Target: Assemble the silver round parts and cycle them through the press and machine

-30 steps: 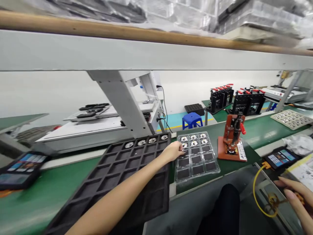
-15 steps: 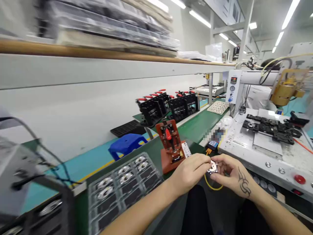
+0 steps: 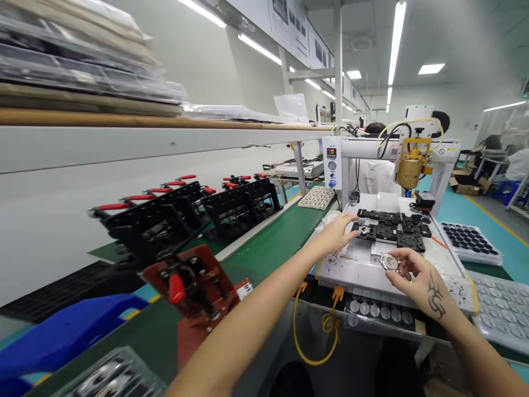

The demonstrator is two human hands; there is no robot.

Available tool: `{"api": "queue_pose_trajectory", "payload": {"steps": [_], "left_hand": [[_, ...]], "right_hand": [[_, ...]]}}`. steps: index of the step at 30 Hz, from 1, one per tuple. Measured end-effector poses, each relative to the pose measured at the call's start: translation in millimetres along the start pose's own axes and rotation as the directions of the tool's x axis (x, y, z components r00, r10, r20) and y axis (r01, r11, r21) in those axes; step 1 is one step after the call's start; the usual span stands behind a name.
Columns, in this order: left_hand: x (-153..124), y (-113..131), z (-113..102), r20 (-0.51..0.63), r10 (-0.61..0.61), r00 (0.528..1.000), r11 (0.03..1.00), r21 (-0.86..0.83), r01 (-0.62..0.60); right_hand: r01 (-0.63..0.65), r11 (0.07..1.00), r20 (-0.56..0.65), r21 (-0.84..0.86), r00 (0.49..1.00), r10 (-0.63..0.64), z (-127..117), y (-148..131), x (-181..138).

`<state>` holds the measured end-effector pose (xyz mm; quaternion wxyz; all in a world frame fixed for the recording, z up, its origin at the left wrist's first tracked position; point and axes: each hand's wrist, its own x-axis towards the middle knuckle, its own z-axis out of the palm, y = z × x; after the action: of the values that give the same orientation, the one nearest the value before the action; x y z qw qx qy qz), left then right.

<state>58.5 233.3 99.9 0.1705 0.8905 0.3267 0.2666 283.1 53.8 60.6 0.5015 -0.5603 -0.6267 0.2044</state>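
Observation:
My left hand [image 3: 336, 232] reaches out over the white machine bed [image 3: 363, 267], fingers spread, its tips at a small round metal part [image 3: 364, 230] seated in the black fixture [image 3: 392, 227]. My right hand [image 3: 411, 273], tattooed on its back, pinches a round silver disc part [image 3: 389, 262] just above the bed, in front of the fixture. A brass-coloured dispensing head [image 3: 411, 165] hangs over the far end of the fixture.
A red toggle-clamp jig [image 3: 192, 289] stands on the green belt [image 3: 273, 242] to my left, with black clamp racks [image 3: 185, 215] behind it. Trays of round parts [image 3: 471, 242] lie to the right. A yellow cable [image 3: 308, 331] loops below the bed. People sit further back.
My view has swung right from the trays to the machine. Both hands held the disc together before me; now the left reaches to the fixture and the right holds the disc alone.

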Motion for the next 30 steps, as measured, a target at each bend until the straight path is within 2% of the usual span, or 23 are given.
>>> {"api": "queue_pose_trajectory", "payload": {"steps": [2, 5, 9, 13, 18, 22, 26, 30], "left_hand": [[41, -13, 7, 0.087, -0.035, 0.996, 0.999, 0.010, 0.035], [77, -29, 13, 0.209, -0.052, 0.977, 0.999, 0.014, 0.050], [96, -33, 13, 0.318, -0.077, 0.945, 0.997, 0.028, 0.072], [99, -23, 9, 0.309, -0.095, 0.946, 0.995, 0.025, 0.092], [76, -11, -11, 0.083, -0.054, 0.995, 0.995, -0.084, 0.061], [42, 0, -33, -0.053, -0.047, 0.998, 0.985, -0.166, 0.037], [-5, 13, -51, -0.150, -0.026, 0.988, 0.968, -0.250, -0.012], [-56, 20, -63, -0.173, -0.058, 0.983, 0.970, -0.244, 0.014]], "right_hand": [[-0.008, 1.000, -0.035, -0.030, 0.999, 0.007, -17, 6, -4], [-0.033, 0.998, -0.101, -0.062, 0.995, 0.027, -40, 14, -14], [-0.037, 0.992, -0.137, -0.121, 0.990, 0.020, -60, 18, -11], [0.031, 0.973, -0.064, -0.229, 0.997, -0.047, -50, 21, 33], [0.156, 0.933, 0.078, -0.325, 0.987, -0.138, -8, 34, 114], [0.165, 0.905, 0.252, -0.391, 0.965, -0.067, 20, 40, 170], [0.153, 0.866, 0.414, -0.476, 0.908, 0.067, 32, 44, 196], [0.197, 0.843, 0.495, -0.501, 0.864, 0.092, 34, 48, 200]]}}
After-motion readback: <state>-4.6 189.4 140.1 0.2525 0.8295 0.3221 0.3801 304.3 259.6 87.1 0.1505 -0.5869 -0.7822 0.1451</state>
